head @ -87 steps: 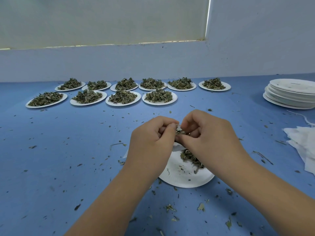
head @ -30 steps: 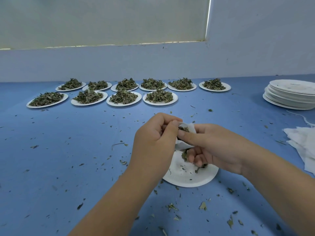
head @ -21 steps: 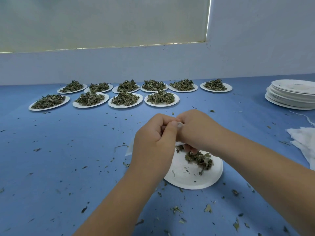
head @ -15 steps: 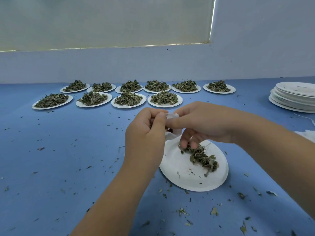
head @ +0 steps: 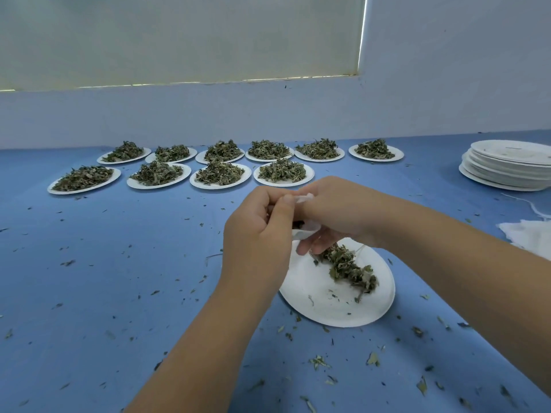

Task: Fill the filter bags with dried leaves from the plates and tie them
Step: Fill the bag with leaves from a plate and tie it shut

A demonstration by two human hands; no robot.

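Blue table (head: 89,293), long way to go: ten far plates (head: 220,177) heaped, empty stack (head: 507,171) far right. Near plate (head: 337,308) partly cleared. Left hand (head: 259,234) and right hand (head: 337,210) both pinch the bag (head: 304,198) just above it, untied, with leaves (head: 348,266) remaining.

Blue table cover (head: 119,263) lies under and all round the fingers (head: 262,201), with loose crumbs (head: 319,360) mostly nearer than them. Pale wall (head: 298,114) stands well beyond the fingers, with a closed whitish blind (head: 179,40) above it and a thin bright gap (head: 149,84) at the blind's bottom edge.
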